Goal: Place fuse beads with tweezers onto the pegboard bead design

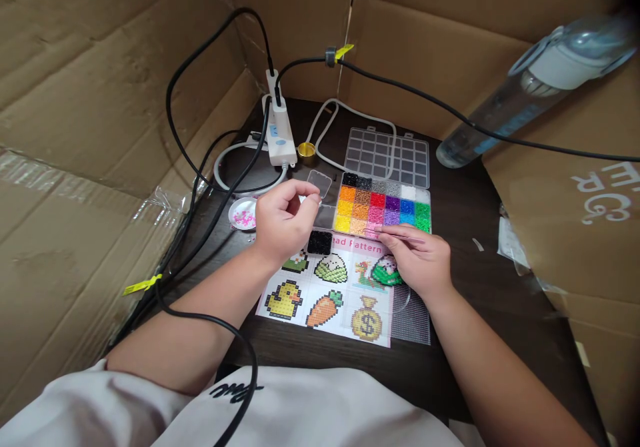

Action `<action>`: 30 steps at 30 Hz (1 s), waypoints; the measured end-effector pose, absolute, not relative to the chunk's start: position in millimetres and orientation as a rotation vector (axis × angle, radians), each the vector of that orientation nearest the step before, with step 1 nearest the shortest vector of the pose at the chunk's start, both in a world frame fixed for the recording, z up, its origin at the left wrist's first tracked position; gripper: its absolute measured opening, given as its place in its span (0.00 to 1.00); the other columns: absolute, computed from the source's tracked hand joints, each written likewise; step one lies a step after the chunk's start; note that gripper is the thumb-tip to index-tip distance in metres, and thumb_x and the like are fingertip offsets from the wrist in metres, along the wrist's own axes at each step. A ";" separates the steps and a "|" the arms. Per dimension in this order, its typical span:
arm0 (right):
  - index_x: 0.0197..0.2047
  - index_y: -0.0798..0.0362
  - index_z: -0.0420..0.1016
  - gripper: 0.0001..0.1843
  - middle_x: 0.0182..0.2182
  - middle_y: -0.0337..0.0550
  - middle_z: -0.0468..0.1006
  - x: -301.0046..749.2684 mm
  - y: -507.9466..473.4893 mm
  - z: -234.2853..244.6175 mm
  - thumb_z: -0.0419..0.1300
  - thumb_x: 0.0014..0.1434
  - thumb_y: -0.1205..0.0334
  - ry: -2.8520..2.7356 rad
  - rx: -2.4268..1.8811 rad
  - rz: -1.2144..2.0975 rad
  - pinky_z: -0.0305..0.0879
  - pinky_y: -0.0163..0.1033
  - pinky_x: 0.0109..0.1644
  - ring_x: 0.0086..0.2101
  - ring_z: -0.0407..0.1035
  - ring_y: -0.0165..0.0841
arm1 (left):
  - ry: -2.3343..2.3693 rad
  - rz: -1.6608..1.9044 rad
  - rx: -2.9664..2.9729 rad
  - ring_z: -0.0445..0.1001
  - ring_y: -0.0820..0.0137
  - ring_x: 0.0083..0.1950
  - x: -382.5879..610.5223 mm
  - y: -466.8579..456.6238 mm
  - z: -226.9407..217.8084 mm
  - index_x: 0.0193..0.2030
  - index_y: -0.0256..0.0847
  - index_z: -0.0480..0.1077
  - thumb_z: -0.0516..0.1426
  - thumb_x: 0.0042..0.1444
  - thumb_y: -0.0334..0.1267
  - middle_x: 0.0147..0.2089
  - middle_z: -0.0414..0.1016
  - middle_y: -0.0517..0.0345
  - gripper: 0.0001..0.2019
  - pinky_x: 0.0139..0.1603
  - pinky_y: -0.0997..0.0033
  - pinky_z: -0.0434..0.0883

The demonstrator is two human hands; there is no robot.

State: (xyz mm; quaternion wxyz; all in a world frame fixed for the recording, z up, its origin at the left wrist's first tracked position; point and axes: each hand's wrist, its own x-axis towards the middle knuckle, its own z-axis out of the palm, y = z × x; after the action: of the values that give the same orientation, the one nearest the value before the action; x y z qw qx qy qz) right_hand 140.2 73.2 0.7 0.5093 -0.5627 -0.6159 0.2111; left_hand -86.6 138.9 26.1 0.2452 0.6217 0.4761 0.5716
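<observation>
My left hand [287, 224] is raised above the left side of the pattern sheet [310, 287], thumb and fingertips pinched together. Whatever is between those fingertips is too small to make out. A clear small lid [320, 184] shows just beyond them, and a small box of black beads [319, 242] is below. My right hand [423, 260] is closed on pink tweezers [407, 236], whose tips point left over the pink beads at the front of the bead box [377, 202]. Beside that hand, a green, black and white bead piece [387, 271] lies on the sheet.
A white dish [243, 214] of pink and white beads is at left. Behind stand a power strip [280, 134] with black cables and a gold cup [307, 154]. A water bottle [520, 100] leans at right. A clear pegboard [413, 320] lies partly under the sheet. Cardboard walls surround the table.
</observation>
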 end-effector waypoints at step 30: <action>0.35 0.50 0.87 0.04 0.31 0.43 0.86 138.9 73.7 -2.0 0.69 0.58 0.63 -1.467 -1.393 0.532 0.77 0.38 0.32 0.29 0.80 0.35 | 1.288 1.569 1.728 0.66 0.78 0.23 -87.3 138.4 26.6 0.30 0.39 0.78 0.60 0.52 0.33 0.23 0.74 0.61 0.04 0.23 0.76 0.63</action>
State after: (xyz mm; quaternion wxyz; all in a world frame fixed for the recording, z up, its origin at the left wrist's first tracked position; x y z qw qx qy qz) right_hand 138.9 73.7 -2.0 0.5010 -0.5764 -0.6069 0.2200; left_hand -87.3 138.4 26.6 0.2356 0.6301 0.4694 0.5719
